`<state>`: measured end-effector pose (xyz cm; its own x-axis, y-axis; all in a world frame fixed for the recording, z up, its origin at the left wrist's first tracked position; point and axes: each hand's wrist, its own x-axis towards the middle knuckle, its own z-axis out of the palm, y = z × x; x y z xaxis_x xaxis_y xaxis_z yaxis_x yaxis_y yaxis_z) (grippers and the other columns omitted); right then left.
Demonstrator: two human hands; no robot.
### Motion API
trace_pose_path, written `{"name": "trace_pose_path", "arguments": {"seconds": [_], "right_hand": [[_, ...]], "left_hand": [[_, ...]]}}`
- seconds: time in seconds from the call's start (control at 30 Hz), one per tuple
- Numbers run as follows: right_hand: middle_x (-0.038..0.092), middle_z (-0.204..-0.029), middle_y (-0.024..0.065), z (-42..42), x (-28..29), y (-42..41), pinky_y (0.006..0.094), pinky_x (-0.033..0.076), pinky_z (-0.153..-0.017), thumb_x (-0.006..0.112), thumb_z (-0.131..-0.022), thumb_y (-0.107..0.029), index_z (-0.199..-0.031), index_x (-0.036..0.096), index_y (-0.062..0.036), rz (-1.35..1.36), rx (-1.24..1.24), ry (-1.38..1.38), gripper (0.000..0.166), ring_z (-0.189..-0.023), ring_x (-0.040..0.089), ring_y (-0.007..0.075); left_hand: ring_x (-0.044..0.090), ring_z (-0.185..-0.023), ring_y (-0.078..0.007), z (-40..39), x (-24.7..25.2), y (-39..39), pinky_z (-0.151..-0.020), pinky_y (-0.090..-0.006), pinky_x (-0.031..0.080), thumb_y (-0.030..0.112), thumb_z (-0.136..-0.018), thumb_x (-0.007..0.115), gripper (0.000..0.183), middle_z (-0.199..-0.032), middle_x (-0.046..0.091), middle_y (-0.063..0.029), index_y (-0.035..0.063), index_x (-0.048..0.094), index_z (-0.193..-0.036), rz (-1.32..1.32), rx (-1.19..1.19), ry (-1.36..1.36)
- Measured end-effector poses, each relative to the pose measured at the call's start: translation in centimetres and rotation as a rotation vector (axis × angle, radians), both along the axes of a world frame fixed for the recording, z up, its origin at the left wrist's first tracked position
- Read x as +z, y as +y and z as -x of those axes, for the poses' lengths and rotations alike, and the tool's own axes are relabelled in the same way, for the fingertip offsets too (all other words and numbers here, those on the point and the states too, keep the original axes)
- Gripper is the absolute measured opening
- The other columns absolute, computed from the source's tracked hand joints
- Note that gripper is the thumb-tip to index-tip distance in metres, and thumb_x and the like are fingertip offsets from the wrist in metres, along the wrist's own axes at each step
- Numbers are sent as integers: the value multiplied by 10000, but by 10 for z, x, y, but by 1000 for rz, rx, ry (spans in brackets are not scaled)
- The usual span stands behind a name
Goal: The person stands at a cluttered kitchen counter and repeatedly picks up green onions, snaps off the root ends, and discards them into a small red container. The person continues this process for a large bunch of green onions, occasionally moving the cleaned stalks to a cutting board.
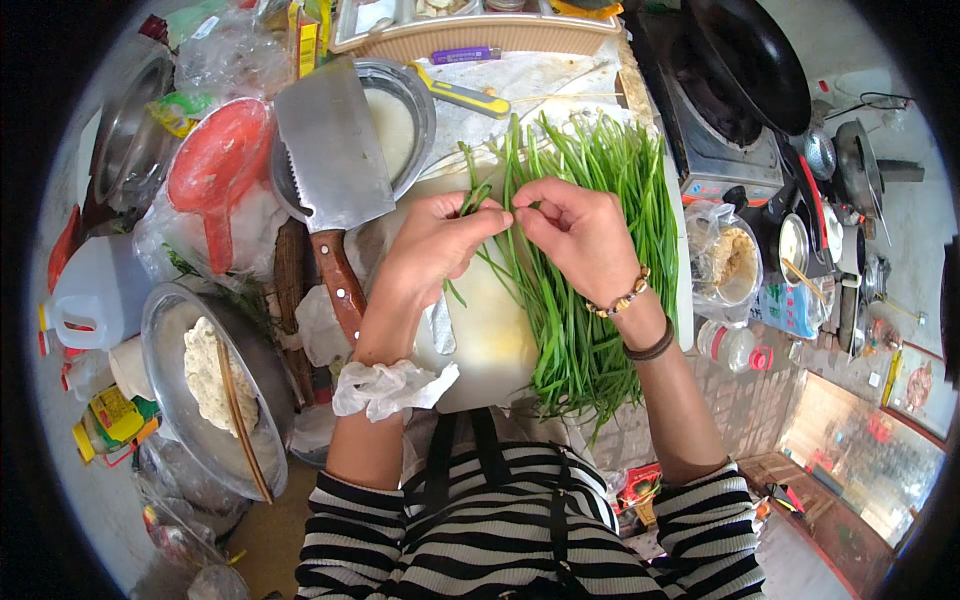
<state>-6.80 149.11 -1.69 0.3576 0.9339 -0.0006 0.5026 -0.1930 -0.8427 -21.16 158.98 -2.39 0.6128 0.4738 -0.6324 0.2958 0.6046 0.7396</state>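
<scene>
My left hand (pixel 439 240) is closed around a few short green stalks, with their ends showing above and below the fingers. My right hand (pixel 577 232) is beside it, thumb and fingertips pinched close to the left thumb; whether anything is between them is hidden. Under and beside the right hand, a large heap of Chinese chives (pixel 592 330) lies on a white cutting board (pixel 487 315). A cleaver (pixel 334 150) with a wooden handle rests across a metal basin (pixel 420 97) that holds whitish liquid. Its handle points toward my left forearm, which has white tissue around the wrist.
At left, a metal bowl (pixel 169 315) contains dough (pixel 217 367) and chopsticks (pixel 238 420). Nearby are a red plastic scoop (pixel 217 172) and a plastic jug (pixel 101 289). A yellow-grey peeler (pixel 469 97) lies beyond the board. The stove (pixel 727 165) and black wok (pixel 750 60) stand at right.
</scene>
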Motion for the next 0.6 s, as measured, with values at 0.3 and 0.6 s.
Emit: {"name": "trace_pose_path", "arguments": {"seconds": [0.3,0.6], "right_hand": [[622,-765,124,4,2,8,322,471,-544,600,-781,-40,-1010,651,-69,-67,160,-28,236,-586,586,244],[602,-763,117,1,5,-1,394,481,-584,592,-801,-83,-866,634,-63,-90,219,-259,80,-662,594,333]], "left_hand": [[270,-420,-3,13,-8,-3,-384,-215,149,161,-791,709,135,-560,423,84,69,619,-835,36,71,-67],[265,-423,0,19,-12,-14,-380,-203,169,118,-817,650,66,-556,399,99,71,603,-817,-16,224,-89]]}}
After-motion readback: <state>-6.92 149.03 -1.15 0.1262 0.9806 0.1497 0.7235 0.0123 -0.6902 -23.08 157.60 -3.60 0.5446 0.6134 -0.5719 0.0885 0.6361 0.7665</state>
